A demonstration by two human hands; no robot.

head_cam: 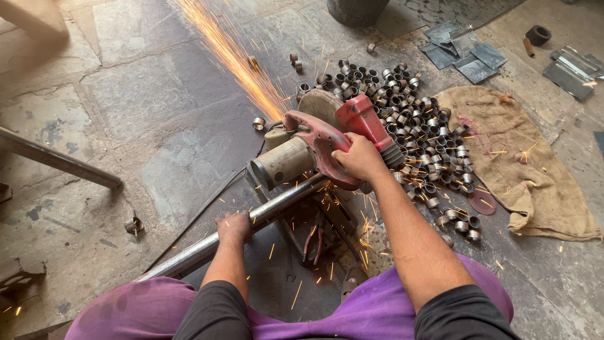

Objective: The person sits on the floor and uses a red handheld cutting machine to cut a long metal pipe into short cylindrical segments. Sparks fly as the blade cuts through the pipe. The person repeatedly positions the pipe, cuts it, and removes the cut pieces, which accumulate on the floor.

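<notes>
A red chop saw (314, 141) with a grey motor sits on the stone floor and throws a stream of orange sparks (229, 53) up and to the left. My right hand (360, 157) grips the saw's red handle and presses it down. My left hand (234, 226) rests on a long steel pipe (189, 255) that runs from lower left into the saw's vise. The blade's contact with the pipe is hidden behind the saw body.
A heap of several short cut pipe rings (415, 126) lies right of the saw. A burlap sack (535, 170) is spread further right, metal sheets (462, 53) beyond it. Another steel bar (56, 160) lies at left. Red-handled pliers (313, 242) lie under the pipe.
</notes>
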